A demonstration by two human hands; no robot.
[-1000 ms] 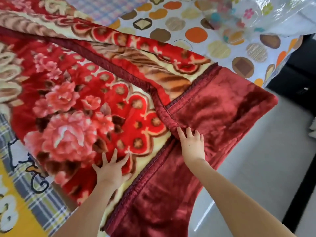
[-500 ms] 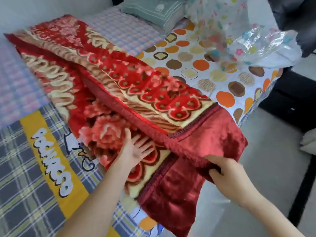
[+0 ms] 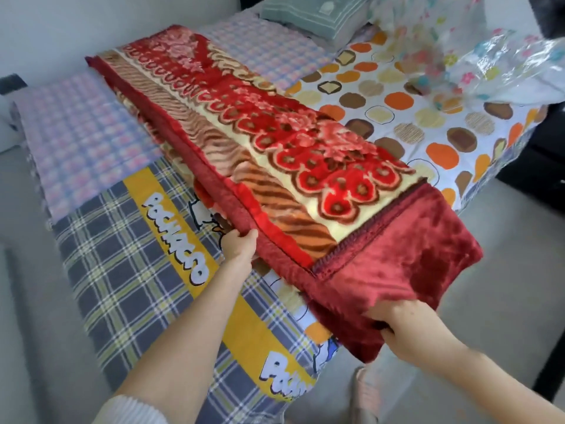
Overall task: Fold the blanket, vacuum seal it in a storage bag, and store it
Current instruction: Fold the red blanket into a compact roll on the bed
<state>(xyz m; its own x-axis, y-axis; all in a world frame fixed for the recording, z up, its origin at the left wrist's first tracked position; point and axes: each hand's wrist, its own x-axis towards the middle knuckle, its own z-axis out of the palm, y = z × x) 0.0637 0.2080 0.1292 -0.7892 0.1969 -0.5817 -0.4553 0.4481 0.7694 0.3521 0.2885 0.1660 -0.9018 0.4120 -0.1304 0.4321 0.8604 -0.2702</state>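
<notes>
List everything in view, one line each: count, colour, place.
blanket: one, red floral with dark red border, folded into a long strip across the bed
storage bag: one, clear with coloured flowers, crumpled at the far right
pillow: one, grey-green, at the bed's far end
checked sheet: one, pink and blue, far left of the bed
dotted sheet: one, white with orange and brown dots, right of the blanket
plaid sheet: one, grey-blue with a yellow band, near left
floor: one, grey, right of the bed
left hand: one, grips the blanket's long left edge
right hand: one, grips the blanket's dark red near end
</notes>
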